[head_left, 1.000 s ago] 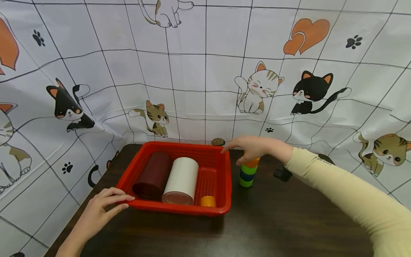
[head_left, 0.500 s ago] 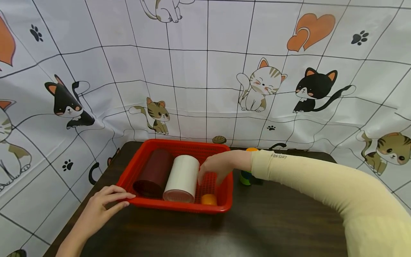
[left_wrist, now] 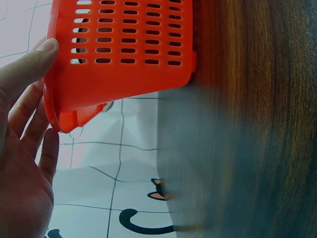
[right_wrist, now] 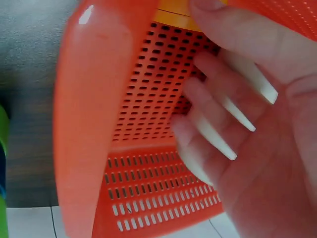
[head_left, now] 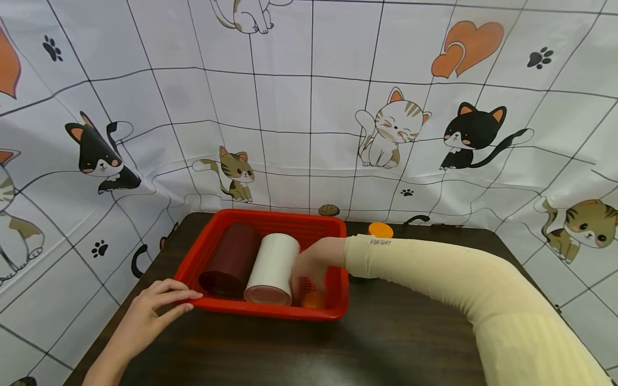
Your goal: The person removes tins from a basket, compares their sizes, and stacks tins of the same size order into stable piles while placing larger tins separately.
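Observation:
A red plastic basket [head_left: 260, 310] sits on the dark table. My left hand [head_left: 152, 316] holds its near-left corner, thumb on one side of the rim and fingers on the other in the left wrist view. Inside lie a dark maroon cylinder [head_left: 232, 260] and a white cylinder [head_left: 274, 265]. My right hand [head_left: 316, 262] reaches into the basket's right part, over a small orange piece [head_left: 313, 300]. In the right wrist view, the thumb is by the orange piece [right_wrist: 176, 19], seemingly touching it; the fingers are spread and loosely bent, apart from it.
Right of the basket stands an object with an orange top [head_left: 380, 230], mostly hidden by the sleeve [head_left: 420, 262]; its green side [right_wrist: 3, 144] shows in the right wrist view. Behind the table hangs a white cat-print sheet [head_left: 285, 107].
My right hand has come from above the orange-topped object, leftward over the rim, then down into the basket to the small orange piece. My left hand stays at the corner.

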Motion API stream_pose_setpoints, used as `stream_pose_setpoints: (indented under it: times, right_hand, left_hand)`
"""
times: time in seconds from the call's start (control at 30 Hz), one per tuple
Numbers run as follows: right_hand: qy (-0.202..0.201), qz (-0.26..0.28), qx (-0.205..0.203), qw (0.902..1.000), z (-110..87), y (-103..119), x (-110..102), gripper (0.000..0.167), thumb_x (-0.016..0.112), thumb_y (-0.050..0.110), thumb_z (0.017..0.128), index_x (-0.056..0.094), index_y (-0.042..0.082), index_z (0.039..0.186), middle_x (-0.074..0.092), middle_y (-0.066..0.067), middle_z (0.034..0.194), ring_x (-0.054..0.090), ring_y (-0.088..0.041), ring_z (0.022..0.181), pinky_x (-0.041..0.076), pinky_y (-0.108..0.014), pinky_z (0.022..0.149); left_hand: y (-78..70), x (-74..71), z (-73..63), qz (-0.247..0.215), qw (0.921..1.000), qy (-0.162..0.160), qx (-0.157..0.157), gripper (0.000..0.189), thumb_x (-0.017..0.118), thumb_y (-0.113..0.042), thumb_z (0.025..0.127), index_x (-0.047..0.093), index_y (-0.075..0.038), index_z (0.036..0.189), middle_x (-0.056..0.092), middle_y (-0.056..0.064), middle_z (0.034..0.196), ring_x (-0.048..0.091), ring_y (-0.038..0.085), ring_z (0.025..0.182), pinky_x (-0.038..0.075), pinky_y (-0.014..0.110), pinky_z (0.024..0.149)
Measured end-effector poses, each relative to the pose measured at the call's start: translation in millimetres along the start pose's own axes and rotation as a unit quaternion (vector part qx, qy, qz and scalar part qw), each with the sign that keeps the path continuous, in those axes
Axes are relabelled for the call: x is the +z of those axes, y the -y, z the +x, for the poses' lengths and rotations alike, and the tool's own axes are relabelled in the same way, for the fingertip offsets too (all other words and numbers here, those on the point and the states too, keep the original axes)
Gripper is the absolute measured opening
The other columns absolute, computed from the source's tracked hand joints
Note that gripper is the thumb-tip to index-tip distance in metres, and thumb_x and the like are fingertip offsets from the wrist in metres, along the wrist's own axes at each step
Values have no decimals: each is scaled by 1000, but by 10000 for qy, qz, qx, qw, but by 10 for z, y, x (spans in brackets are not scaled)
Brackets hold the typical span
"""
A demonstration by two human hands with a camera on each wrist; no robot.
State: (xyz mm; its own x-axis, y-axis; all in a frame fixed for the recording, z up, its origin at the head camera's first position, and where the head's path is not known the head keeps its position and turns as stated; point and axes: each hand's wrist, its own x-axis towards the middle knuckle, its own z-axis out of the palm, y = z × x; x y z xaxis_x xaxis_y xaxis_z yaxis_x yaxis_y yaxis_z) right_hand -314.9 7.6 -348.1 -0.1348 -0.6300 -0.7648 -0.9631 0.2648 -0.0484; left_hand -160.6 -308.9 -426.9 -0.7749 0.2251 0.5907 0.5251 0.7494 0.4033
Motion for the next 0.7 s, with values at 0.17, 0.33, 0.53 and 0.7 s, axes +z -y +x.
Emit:
stream_pose_setpoints:
  times: [0.17, 0.33, 0.53, 0.7]
  right_hand:
    - [392, -17, 22, 9992, 83, 14, 7, 58, 79, 17, 85, 59, 35, 137, 61, 14, 115, 48, -6, 102, 50, -18, 90]
    - [408, 37, 317, 9987, 157, 28, 36, 60, 80, 16, 83, 59, 36, 136, 59, 13, 103, 48, -6, 95, 52, -19, 86]
    - [369, -26, 476, 9982, 160, 52, 29, 50, 81, 17, 82, 67, 31, 128, 62, 14, 100, 48, -5, 90, 51, -19, 85]
    - [454, -14, 325, 9984, 128, 52, 34, 46, 78, 16, 85, 65, 21, 129, 66, 9, 113, 52, -5, 94, 50, -18, 86]
  left_hand:
    - [1, 10, 5, -2, 10000, -22, 8, 46, 85, 0, 67, 77, -31, 100, 66, -12, 97, 48, -6, 90, 36, 16, 73]
    - [2, 12, -10, 53, 10000, -11, -60, 46, 86, -2, 67, 77, -32, 100, 66, -13, 97, 47, -7, 91, 38, 17, 73]
    - [31, 11, -7, -69, 9999, -36, 86, 47, 85, 0, 67, 77, -31, 101, 66, -13, 97, 48, -6, 90, 37, 15, 73]
    - [27, 15, -15, -39, 10000, -2, 26, 47, 85, -1, 67, 77, -32, 102, 66, -14, 98, 48, -6, 90, 40, 17, 73]
